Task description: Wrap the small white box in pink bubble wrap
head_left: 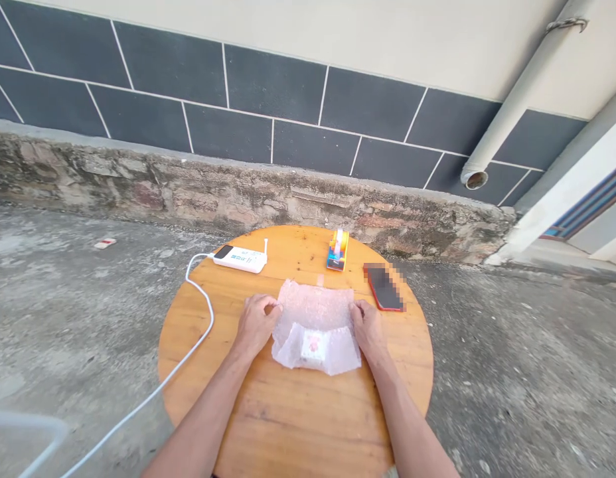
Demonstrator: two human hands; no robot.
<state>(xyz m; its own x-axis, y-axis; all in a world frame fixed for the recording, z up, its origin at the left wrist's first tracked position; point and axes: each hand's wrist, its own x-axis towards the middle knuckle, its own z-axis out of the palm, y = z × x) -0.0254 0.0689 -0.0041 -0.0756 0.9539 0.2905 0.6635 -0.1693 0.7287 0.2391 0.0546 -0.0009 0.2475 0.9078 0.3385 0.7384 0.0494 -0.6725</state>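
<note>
A sheet of bubble wrap (315, 304) lies on the round wooden table, its near part folded up over a small white box (314, 345) with a pink print. The box shows through the clear plastic. My left hand (257, 324) is closed, thumb and forefinger pinching the sheet's left edge. At the opposite edge, my right hand (368, 328) has its fingers closed on the wrap; the fingertips are partly hidden. Both wrists rest low over the tabletop, one on each side of the box.
On the wooden table (298, 425), a tape dispenser (338, 249) stands at the back, a red-edged phone (385, 289) at the right. A white device (239, 259) with a white cable (208, 312) lies back left. Behind is a stone-based wall (268, 202) with a drainpipe (517, 93).
</note>
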